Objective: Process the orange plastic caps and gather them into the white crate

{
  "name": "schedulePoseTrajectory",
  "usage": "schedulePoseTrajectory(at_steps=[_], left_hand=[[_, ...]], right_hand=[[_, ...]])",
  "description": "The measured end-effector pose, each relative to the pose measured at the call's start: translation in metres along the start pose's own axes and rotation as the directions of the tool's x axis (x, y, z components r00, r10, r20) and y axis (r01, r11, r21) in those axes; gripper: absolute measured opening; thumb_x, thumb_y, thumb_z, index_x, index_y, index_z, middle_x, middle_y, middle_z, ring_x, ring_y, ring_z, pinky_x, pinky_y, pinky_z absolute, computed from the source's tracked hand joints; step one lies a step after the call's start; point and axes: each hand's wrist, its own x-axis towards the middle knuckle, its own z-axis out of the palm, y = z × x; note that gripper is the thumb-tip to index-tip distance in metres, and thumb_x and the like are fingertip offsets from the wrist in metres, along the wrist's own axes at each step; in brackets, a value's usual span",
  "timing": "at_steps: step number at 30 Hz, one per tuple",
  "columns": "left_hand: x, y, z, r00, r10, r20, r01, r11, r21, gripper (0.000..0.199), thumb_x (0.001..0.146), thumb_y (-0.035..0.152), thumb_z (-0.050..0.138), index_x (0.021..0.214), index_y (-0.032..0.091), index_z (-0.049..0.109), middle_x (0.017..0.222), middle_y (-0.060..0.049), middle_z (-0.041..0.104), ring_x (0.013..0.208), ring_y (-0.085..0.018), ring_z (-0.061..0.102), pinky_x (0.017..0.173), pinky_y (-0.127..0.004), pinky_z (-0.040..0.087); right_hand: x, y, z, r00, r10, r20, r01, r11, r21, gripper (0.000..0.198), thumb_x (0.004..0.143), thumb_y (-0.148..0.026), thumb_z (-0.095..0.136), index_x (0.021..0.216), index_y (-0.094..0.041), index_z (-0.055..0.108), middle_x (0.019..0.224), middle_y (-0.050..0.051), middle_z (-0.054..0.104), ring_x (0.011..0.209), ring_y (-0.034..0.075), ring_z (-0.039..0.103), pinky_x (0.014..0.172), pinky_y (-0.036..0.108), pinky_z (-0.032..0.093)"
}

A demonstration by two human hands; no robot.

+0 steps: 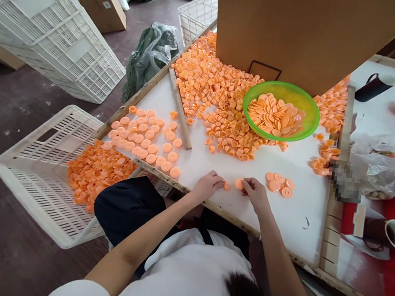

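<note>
Crates (76, 51) are standing stacked at the far left, and below them a white basket (30, 185) is holding a heap of orange pieces (98, 174). Beside it, many orange lids (152, 148) are lying flat on the white table (299, 223), with a wooden strip (180, 110) running between them and a large pile of orange cups (222, 93). Near the table's front edge, the left hand (209, 186) is pinching a small orange piece (226, 185), thumb and fingertips together on it. Just to its right, an orange disc (238, 184) is being gripped at its edge by the right hand (255, 193), whose thumb and fingers are clamping it. Beyond the hands, a cardboard box (287, 34) is standing behind a green bowl (310, 128), which is holding more discs (275, 115). Beside the right hand, a few loose lids (280, 184) are lying together. Farther right, a dark mug (372, 89) is lying on its side, and a plastic bag (393, 165) is sitting near another mug (384, 234).
</note>
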Motion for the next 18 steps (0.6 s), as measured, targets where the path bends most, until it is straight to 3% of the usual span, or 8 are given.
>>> schedulePoseTrajectory(at_steps=[3,5,9,15,18], left_hand=[[-0.001,0.0,0.0,0.998,-0.045,-0.041,0.045,0.999,-0.006,0.022,0.08,0.018,0.057,0.1,0.02,0.065,0.093,-0.004,0.057,0.083,-0.013,0.059,0.081,-0.027,0.048],[-0.001,0.001,0.001,0.99,-0.139,-0.033,0.135,0.985,-0.103,0.022,0.081,0.017,0.055,0.101,0.018,0.064,0.09,-0.003,0.059,0.074,-0.011,0.059,0.074,-0.026,0.05],[-0.002,0.008,0.008,0.935,-0.336,0.117,0.355,0.865,-0.356,0.022,0.084,0.027,0.052,0.099,0.014,0.061,0.074,-0.002,0.061,0.057,-0.01,0.058,0.058,-0.024,0.051],[0.002,0.017,0.021,0.92,-0.358,0.158,0.391,0.832,-0.394,0.016,0.077,0.027,0.062,0.085,0.013,0.063,0.068,-0.002,0.065,0.057,-0.011,0.061,0.059,-0.024,0.051],[0.006,0.017,0.02,0.893,-0.405,0.195,0.449,0.786,-0.424,0.012,0.076,0.023,0.063,0.082,0.013,0.063,0.069,-0.003,0.065,0.058,-0.011,0.062,0.059,-0.024,0.052]], right_hand=[[-0.005,-0.001,0.007,1.0,0.01,0.014,-0.01,1.0,-0.011,0.032,0.069,-0.047,0.065,0.082,-0.018,0.06,0.068,0.002,0.063,0.06,0.013,0.058,0.058,0.028,0.051],[-0.007,-0.002,0.011,0.999,0.014,0.034,-0.012,0.999,-0.044,0.03,0.071,-0.045,0.064,0.082,-0.018,0.059,0.067,0.002,0.064,0.059,0.014,0.059,0.058,0.028,0.051],[-0.009,-0.001,0.016,0.998,-0.008,0.06,0.019,0.984,-0.177,0.025,0.073,-0.044,0.061,0.08,-0.02,0.058,0.064,0.001,0.063,0.056,0.014,0.058,0.054,0.028,0.048],[-0.014,0.001,0.021,0.995,-0.096,0.036,0.101,0.855,-0.509,0.025,0.076,-0.046,0.056,0.072,-0.021,0.056,0.063,0.0,0.064,0.057,0.015,0.058,0.055,0.027,0.042],[-0.012,0.0,0.023,0.996,-0.068,0.056,0.088,0.835,-0.544,0.026,0.077,-0.047,0.055,0.07,-0.022,0.055,0.062,0.001,0.065,0.057,0.016,0.059,0.055,0.027,0.041]])
